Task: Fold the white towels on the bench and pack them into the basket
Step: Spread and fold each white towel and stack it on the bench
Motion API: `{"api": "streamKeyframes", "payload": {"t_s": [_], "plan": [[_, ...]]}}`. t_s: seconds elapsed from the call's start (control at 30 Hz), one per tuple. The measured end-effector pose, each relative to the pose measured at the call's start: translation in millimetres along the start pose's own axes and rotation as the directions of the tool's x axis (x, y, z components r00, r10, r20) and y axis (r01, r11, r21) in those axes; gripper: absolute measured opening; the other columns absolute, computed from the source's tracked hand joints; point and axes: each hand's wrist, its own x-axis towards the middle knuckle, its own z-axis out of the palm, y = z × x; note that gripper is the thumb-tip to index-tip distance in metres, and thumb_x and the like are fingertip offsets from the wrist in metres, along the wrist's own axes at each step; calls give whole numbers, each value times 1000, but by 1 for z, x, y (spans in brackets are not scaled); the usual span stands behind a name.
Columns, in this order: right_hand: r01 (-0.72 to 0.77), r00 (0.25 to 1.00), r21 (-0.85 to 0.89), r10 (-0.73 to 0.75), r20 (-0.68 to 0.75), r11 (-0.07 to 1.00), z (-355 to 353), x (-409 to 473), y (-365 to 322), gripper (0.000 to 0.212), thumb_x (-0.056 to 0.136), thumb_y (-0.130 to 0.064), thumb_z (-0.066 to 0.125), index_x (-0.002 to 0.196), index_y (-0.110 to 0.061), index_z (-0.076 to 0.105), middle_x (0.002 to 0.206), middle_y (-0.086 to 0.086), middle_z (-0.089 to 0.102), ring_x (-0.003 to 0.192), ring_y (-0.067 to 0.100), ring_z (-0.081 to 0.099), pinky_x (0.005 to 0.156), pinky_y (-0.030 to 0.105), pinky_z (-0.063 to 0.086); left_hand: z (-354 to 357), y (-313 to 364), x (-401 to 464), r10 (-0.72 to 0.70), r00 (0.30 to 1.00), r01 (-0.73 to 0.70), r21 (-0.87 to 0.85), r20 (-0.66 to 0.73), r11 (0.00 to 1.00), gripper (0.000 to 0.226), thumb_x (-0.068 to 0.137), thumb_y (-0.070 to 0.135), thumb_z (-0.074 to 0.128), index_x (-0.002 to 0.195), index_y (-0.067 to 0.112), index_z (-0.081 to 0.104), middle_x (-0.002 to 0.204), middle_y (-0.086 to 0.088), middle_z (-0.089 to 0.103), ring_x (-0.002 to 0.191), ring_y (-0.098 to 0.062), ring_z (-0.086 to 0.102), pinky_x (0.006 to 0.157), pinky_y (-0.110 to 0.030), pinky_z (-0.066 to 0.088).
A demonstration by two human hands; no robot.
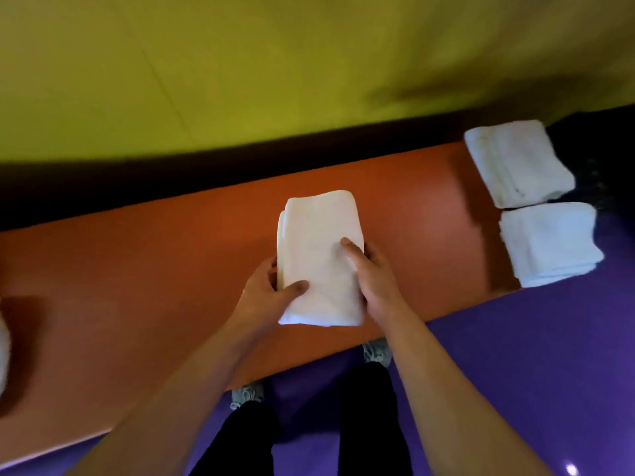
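Note:
A folded white towel (318,235) lies lengthwise on the middle of the orange bench (137,269). My left hand (266,297) grips its near left edge, thumb on top. My right hand (372,276) holds its right edge, thumb pressed on the top face. Two more folded white towels sit at the right end of the bench, one at the back (517,163) and one at the front (549,242). No basket shows in this view.
A yellow-green wall (275,70) rises behind the bench. The floor (532,372) is purple, and my legs and shoes stand against the bench's near edge. A sliver of something white (3,352) shows at the far left edge. A dark object (598,156) lies beyond the right-hand towels.

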Motion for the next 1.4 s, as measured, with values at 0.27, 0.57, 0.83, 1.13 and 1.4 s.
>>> {"api": "streamKeyframes", "payload": {"t_s": [0.27, 0.57, 0.83, 1.13, 1.4], "plan": [[-71, 991, 112, 83, -105, 991, -161, 39, -26, 38, 87, -34, 78, 121, -21, 70, 110, -2, 78, 101, 22, 75, 89, 44, 60, 144, 46, 28, 15, 987, -25, 63, 159, 998, 54, 85, 27, 79, 132, 30, 53, 121, 16, 63, 106, -6, 62, 77, -24, 55], [-60, 970, 123, 87, -227, 991, -311, 73, -40, 37, 84, -33, 77, 120, -32, 68, 112, -10, 75, 106, 18, 70, 95, 48, 58, 292, 75, 47, -68, 957, 58, 44, 282, 997, 65, 81, 9, 81, 132, 32, 49, 119, 15, 66, 102, -2, 67, 68, -19, 56], [63, 914, 108, -14, -406, 992, -419, 88, -59, 38, 86, -27, 76, 121, -30, 60, 112, -11, 70, 102, 8, 68, 81, 28, 55, 392, 116, 68, 40, 974, -66, 108, 223, 992, 54, 88, -6, 68, 121, 34, 54, 115, 14, 67, 100, 4, 66, 71, -9, 50], [238, 648, 219, 14, -762, 946, -518, 101, -53, 44, 89, -28, 73, 125, -23, 48, 101, -10, 70, 75, -9, 67, 64, 12, 50, 504, 184, 136, 291, 920, -359, 269, 262, 894, 29, 90, 17, 72, 116, 25, 61, 103, 9, 65, 91, -3, 62, 72, -14, 46], [-163, 624, -693, -472, -624, 702, -527, 123, -14, 70, 91, -51, 66, 153, -30, 41, 162, 8, 32, 144, 29, 35, 117, 50, 26, 537, 137, 148, 539, 602, -685, 728, 589, -29, 40, 91, 35, 54, 129, 25, 65, 146, -13, 52, 131, -41, 49, 100, -49, 42]]}}
